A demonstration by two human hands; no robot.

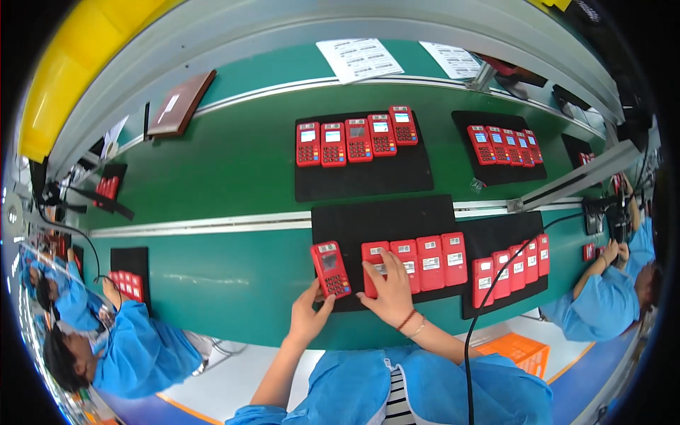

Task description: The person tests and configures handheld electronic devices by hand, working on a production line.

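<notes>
The red terminal (pixel 330 269) leans keypad-up over the near black mat (pixel 382 216), its lower end pinched between the thumb and fingers of the left grip (pixel 309 315); from here I can't tell whether it touches the mat. The right grip (pixel 392 290) is splayed across the leftmost of four face-down terminals (pixel 431 263) lined up beside it, fingers apart. As far as I can judge, just one of this group is turned up for handling, its screen looking dark, while the other four lie with labelled backs showing; whether those have been dealt with, I can't say. To the right, a second mat (pixel 482 230) bears five more face-down units (pixel 483 280) on the green tabletop (pixel 212 262). Beyond the metal rail (pixel 212 225), five upright-facing terminals (pixel 307 145) show their keypads, most with lit screens, the middle one duller; they look further along, I'd guess. Another five terminals (pixel 481 145) share a mat farther right. As for containers, an orange crate (pixel 520 347) sits below the tabletop's edge, its contents hidden from me, and a co-worker (pixel 127 347) at left reaches toward a mat of red units (pixel 131 283).
</notes>
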